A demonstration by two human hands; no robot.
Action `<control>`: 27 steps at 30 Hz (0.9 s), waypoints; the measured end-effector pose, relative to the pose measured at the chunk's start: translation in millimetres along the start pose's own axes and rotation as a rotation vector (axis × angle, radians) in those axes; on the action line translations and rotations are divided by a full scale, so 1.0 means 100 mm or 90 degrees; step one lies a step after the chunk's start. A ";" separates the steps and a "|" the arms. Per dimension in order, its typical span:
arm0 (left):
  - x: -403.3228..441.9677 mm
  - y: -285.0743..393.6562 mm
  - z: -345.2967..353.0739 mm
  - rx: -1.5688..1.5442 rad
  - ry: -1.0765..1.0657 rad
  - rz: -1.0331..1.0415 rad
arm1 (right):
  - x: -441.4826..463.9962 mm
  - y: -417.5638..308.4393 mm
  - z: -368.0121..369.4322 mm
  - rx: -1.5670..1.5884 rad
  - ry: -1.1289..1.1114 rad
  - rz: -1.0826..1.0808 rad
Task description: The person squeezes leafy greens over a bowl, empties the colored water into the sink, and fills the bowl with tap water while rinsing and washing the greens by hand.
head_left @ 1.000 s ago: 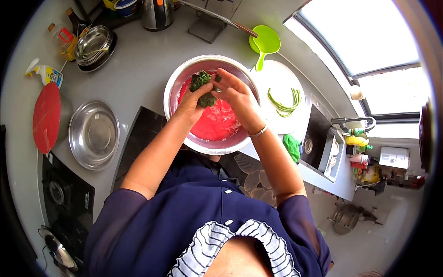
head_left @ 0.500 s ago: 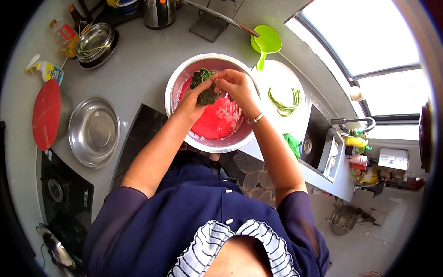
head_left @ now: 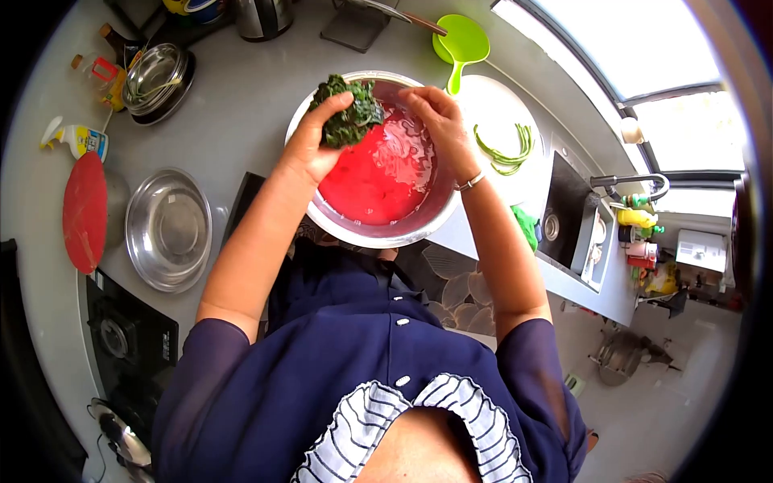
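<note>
A bunch of dark green, wet-looking leaves (head_left: 352,121) is gripped in my left hand (head_left: 310,143), thumb across its top. It is held over the left side of a large metal basin (head_left: 332,219) containing bright red liquid (head_left: 374,185). Over the basin's right side is my right hand (head_left: 443,122), its thumb and fingertips pinched together. Whether a small bit is between those fingertips I cannot make out. Right of the basin, thin green stems (head_left: 511,150) lie in a curve on a round white board (head_left: 489,105).
A green ladle (head_left: 465,40) lies behind the board. To the left are a shallow steel bowl (head_left: 169,229), a red disc-shaped lid (head_left: 85,213), stacked bowls (head_left: 153,76) and a spray bottle (head_left: 76,138). A sink (head_left: 555,213) is at right, a black stove (head_left: 121,330) at lower left.
My hands have moved apart: the left with the leaves went left and up, the right went right. More of the red liquid's surface shows. The whole view has shifted slightly.
</note>
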State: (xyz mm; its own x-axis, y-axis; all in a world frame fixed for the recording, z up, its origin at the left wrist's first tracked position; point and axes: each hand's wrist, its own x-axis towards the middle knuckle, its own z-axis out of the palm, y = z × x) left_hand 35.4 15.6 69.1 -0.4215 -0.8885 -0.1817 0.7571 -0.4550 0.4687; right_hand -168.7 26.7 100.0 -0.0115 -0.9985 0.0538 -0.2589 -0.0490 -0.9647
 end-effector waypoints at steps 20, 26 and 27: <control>0.10 0.41 0.38 0.010 0.055 0.020 | -0.06 1.12 1.16 -0.554 -0.254 -0.162; 0.11 0.46 0.28 -0.005 0.068 0.008 | -0.01 1.38 1.28 -0.546 -0.214 -0.198; 0.11 0.46 0.27 -0.017 0.056 0.011 | -0.04 1.21 1.21 -0.510 -0.229 -0.170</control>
State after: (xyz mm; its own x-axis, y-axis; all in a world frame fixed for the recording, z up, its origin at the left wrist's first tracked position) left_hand 52.4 -13.5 112.4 -0.3642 -0.8973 -0.2493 0.7772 -0.4404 0.4495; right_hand -82.7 21.4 -48.2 0.4114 -0.9107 0.0359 -0.8032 -0.3810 -0.4579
